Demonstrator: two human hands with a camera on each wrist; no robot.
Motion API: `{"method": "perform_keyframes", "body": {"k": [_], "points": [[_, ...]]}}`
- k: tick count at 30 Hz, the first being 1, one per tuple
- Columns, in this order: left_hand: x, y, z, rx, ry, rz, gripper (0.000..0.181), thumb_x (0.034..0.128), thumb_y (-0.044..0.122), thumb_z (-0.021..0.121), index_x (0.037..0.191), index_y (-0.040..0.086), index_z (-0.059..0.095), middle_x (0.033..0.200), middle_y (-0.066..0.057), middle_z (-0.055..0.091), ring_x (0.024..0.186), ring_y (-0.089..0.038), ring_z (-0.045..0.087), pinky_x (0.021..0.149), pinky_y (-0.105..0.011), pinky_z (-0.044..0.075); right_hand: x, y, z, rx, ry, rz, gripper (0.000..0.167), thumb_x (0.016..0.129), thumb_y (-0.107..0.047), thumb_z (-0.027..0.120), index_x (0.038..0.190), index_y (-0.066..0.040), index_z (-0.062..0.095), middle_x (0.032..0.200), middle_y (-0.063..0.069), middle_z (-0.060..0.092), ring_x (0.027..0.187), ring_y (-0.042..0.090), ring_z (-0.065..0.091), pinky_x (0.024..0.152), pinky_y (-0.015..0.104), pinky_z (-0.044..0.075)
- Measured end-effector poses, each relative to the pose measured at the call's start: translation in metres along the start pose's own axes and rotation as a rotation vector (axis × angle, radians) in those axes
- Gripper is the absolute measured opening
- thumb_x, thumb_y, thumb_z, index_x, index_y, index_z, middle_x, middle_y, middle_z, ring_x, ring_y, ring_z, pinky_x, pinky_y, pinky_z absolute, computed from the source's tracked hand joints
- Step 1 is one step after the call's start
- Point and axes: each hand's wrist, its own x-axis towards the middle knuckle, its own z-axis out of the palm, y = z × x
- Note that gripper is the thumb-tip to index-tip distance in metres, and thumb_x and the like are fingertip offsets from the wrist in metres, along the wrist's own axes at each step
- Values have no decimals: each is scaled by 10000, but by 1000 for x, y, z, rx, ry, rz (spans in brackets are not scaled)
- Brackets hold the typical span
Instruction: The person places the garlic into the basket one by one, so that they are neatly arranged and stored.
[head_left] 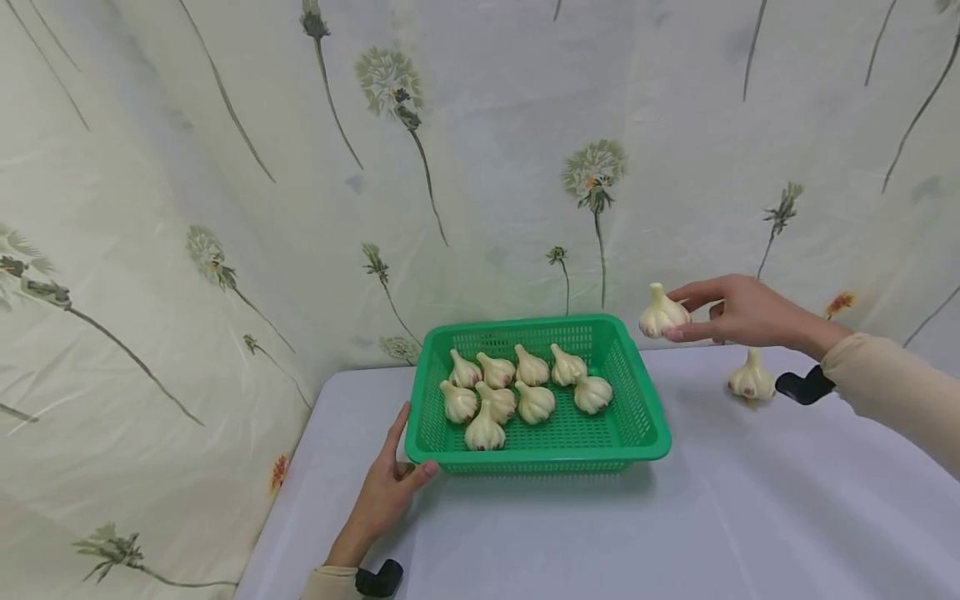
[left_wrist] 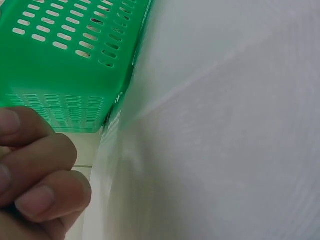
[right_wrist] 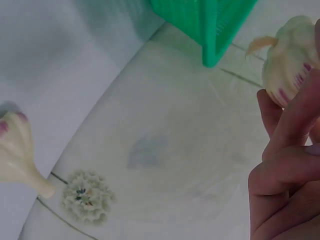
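Observation:
At the upper right in the head view, my right hand [head_left: 750,312] pinches a garlic bulb [head_left: 662,315] between thumb and fingers. The bulb is off the table, stem up, beside the far right corner of a green plastic basket [head_left: 540,455]. Several white garlic bulbs [head_left: 536,402] lie inside that basket. At its near left corner, my left hand [head_left: 386,492] holds the rim with thumb and index finger; its other fingers [left_wrist: 55,192] are curled in the left wrist view. Another garlic bulb [head_left: 752,380] sits on the table below the right wrist.
A white cloth covers the table [head_left: 540,533]. Behind it and along the left hangs a pale curtain [head_left: 495,208] printed with dandelions, close to the basket's far side. Each wrist wears a black strap device [head_left: 805,386].

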Motion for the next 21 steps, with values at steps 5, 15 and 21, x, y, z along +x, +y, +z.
{"method": "perform_keyframes", "body": {"k": [5, 15, 21], "points": [[1, 0, 0, 2, 0, 1, 935, 994, 358, 760, 1684, 485, 143, 563, 71, 395, 491, -58, 354, 478, -233, 306, 5, -21, 3, 93, -37, -47, 687, 920, -434, 839, 1488, -114, 621, 1360, 191, 688, 661, 208, 645, 619, 343, 540], [1, 1, -1, 14, 2, 10, 931, 995, 362, 758, 1684, 487, 143, 559, 81, 388, 483, -55, 346, 475, -229, 303, 26, -56, 21, 259, -135, -107, 636, 875, -372, 890, 1435, -153, 681, 1374, 129, 703, 702, 253, 682, 650, 344, 544], [1, 0, 0, 17, 5, 14, 931, 995, 362, 758, 1681, 494, 142, 559, 84, 386, 481, -52, 342, 475, -226, 302, 39, -71, 36, 225, -194, -165, 550, 845, -405, 909, 1349, -257, 747, 1320, 34, 738, 830, 180, 674, 716, 330, 517]]}}
